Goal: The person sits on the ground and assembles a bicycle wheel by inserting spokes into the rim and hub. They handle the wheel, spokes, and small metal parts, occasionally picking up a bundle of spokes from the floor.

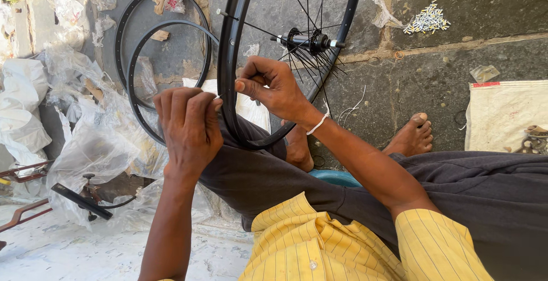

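Black alloy rim (229, 58) stands upright across your left thigh (251, 167), its lowest arc resting on the dark trouser cloth near the knee. Your left hand (188, 124) sits outside the rim with the fingers curled tight; the grip pinches a small pale part, apparently a nipple, against the rim wall. Your right hand (277, 90) reaches inside the rim; its grip is closed on a thin spoke (260, 30) near the rim bed. The hub (308, 41) hangs inside the wheel, carried by a few laced spokes, while a loose bundle of spokes (319, 67) fans down from its flange.

Hazards from this position:

- Rim roll. Only your thigh and two pinch grips steady it. If either grip loosens, the rim could tip toward the stone floor (434, 70).
- Dropped nipple. The pale part is small, and the pinch is at the fingertips. A slip could send it into the plastic wrap (97, 150) at the floor's left edge, where it would be hard to find.
- Spoke snag. The loose ends hang close to your right wrist and its white band (318, 123); a quick pull could scratch skin or bend a spoke.
- Hub swing. With few spokes laced, the hub may twist and cross spokes.
- Bare feet (412, 135) lie under the wheel.

Two spare rims (132, 58) lie flat near the floor's far left corner, well apart from your hands.
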